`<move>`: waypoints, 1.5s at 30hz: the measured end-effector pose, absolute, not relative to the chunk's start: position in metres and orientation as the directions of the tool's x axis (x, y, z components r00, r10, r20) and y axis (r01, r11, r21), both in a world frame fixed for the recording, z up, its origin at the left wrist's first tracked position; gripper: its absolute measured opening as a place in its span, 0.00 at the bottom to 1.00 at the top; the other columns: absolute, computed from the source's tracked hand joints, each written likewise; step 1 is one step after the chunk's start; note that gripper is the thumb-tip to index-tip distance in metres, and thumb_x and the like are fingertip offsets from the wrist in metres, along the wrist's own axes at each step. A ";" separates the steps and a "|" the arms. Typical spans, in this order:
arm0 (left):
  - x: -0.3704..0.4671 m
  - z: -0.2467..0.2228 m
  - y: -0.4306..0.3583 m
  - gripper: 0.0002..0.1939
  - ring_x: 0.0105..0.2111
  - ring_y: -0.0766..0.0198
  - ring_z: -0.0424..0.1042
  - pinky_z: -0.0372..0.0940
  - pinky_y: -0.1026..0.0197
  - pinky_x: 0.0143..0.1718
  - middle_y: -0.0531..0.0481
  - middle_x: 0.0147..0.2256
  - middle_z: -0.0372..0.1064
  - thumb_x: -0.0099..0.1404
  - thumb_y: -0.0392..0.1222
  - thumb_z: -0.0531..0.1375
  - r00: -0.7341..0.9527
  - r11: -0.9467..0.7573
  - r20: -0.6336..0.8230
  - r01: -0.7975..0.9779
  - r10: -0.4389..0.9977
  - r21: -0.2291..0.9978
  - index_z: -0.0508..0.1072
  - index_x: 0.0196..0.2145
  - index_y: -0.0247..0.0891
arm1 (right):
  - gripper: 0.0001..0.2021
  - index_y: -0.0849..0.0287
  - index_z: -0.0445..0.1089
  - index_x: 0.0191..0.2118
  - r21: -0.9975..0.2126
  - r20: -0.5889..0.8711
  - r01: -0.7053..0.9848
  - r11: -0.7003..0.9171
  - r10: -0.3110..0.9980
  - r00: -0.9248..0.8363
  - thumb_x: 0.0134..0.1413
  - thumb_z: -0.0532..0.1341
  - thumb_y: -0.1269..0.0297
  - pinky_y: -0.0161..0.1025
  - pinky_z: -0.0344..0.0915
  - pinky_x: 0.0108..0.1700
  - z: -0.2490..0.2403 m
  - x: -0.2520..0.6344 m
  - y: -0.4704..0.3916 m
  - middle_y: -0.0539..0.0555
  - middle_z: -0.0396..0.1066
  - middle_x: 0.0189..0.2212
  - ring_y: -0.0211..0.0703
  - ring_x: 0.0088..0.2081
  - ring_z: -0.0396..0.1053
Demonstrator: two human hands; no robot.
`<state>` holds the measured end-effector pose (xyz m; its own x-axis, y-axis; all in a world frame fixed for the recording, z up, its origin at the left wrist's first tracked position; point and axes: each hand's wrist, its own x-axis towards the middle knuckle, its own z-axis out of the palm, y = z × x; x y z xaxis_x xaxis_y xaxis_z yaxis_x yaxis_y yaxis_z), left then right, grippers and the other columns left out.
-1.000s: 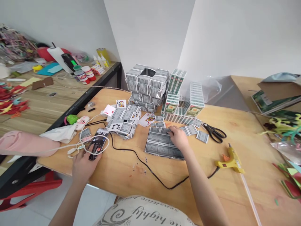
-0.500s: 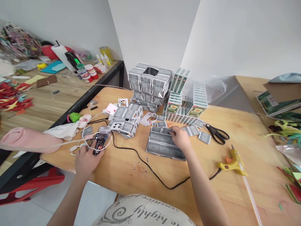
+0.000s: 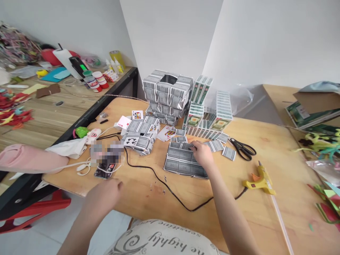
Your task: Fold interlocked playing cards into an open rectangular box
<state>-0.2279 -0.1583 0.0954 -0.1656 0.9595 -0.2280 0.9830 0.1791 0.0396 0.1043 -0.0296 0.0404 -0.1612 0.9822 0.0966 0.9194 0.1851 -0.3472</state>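
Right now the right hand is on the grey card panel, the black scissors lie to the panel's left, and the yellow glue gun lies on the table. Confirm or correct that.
One correction: the head view shows the black scissors to the right of the grey card panel. The right hand and yellow glue gun are as you said.
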 end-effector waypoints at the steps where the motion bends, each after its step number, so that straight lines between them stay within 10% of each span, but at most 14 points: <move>1: -0.213 0.107 -0.158 0.13 0.20 0.62 0.64 0.52 0.62 0.23 0.50 0.19 0.65 0.55 0.41 0.49 -0.058 0.092 -0.331 0.992 0.942 0.090 0.65 0.16 0.38 | 0.06 0.56 0.67 0.32 -0.340 0.092 0.923 0.180 0.983 -0.157 0.51 0.53 0.69 0.34 0.55 0.32 0.041 0.104 -0.029 0.53 0.71 0.32 0.43 0.34 0.67; 7: -0.133 0.154 -0.132 0.12 0.21 0.69 0.63 0.53 0.66 0.22 0.55 0.20 0.63 0.59 0.37 0.49 0.408 -0.330 -0.137 0.860 0.902 0.391 0.64 0.20 0.39 | 0.06 0.56 0.68 0.30 -0.286 0.069 0.943 0.168 0.986 -0.155 0.51 0.54 0.68 0.34 0.56 0.31 0.045 0.103 -0.029 0.52 0.72 0.31 0.43 0.34 0.68; 12: -0.100 0.149 -0.085 0.10 0.42 0.60 0.65 0.60 0.58 0.43 0.46 0.43 0.65 0.61 0.36 0.48 0.571 -0.608 0.208 0.750 0.794 0.259 0.68 0.37 0.37 | 0.08 0.56 0.70 0.35 -0.379 0.059 0.889 0.256 0.966 -0.253 0.51 0.55 0.69 0.37 0.60 0.39 0.051 0.105 -0.029 0.52 0.73 0.34 0.44 0.37 0.69; 20: -0.048 0.103 -0.018 0.20 0.42 0.56 0.68 0.64 0.56 0.39 0.42 0.41 0.68 0.60 0.35 0.52 0.678 -0.673 0.079 0.697 0.731 0.250 0.58 0.51 0.35 | 0.18 0.56 0.65 0.48 -0.775 0.184 0.622 0.110 0.981 0.056 0.49 0.56 0.60 0.45 0.61 0.49 0.064 0.146 -0.057 0.56 0.68 0.46 0.47 0.47 0.65; 26: -0.023 0.080 -0.009 0.08 0.33 0.52 0.71 0.64 0.54 0.31 0.40 0.31 0.71 0.60 0.33 0.50 0.688 -0.671 -0.060 0.721 0.723 0.173 0.67 0.36 0.32 | 0.19 0.58 0.68 0.43 -0.926 0.005 0.365 -0.096 0.964 0.267 0.48 0.57 0.52 0.46 0.67 0.41 0.044 0.155 -0.110 0.59 0.70 0.40 0.48 0.42 0.68; 32: -0.025 0.074 -0.005 0.15 0.33 0.53 0.72 0.64 0.55 0.32 0.37 0.31 0.71 0.57 0.25 0.46 0.543 -0.521 -0.120 0.835 0.831 0.178 0.65 0.41 0.29 | 0.25 0.59 0.64 0.48 -0.960 -0.132 0.143 -0.239 0.843 0.522 0.47 0.57 0.49 0.42 0.70 0.32 0.042 0.148 -0.147 0.57 0.69 0.35 0.46 0.36 0.70; 37: -0.047 0.081 -0.012 0.22 0.30 0.54 0.72 0.63 0.59 0.29 0.35 0.30 0.71 0.58 0.29 0.48 0.396 -0.339 -0.213 0.905 0.893 0.258 0.59 0.51 0.24 | 0.30 0.56 0.51 0.58 -0.938 -0.332 -0.005 -0.347 0.894 0.301 0.51 0.53 0.48 0.41 0.71 0.31 0.048 0.126 -0.159 0.59 0.67 0.44 0.47 0.41 0.69; 41: -0.074 0.085 -0.029 0.36 0.20 0.61 0.70 0.62 0.64 0.23 0.43 0.28 0.72 0.62 0.47 0.47 0.356 -0.058 -0.370 0.783 0.858 0.620 0.35 0.60 0.29 | 0.33 0.55 0.40 0.61 -0.957 -0.187 0.178 -0.227 0.958 0.217 0.53 0.53 0.53 0.45 0.65 0.45 0.047 0.120 -0.155 0.60 0.59 0.53 0.47 0.50 0.63; 45: -0.095 0.077 -0.038 0.31 0.19 0.61 0.71 0.62 0.62 0.23 0.44 0.31 0.72 0.64 0.45 0.43 0.278 0.186 -0.436 0.621 0.856 0.761 0.36 0.61 0.39 | 0.26 0.60 0.53 0.57 -0.779 0.080 0.611 -0.142 0.944 0.321 0.53 0.52 0.57 0.51 0.57 0.52 0.060 0.113 -0.150 0.63 0.60 0.52 0.52 0.53 0.58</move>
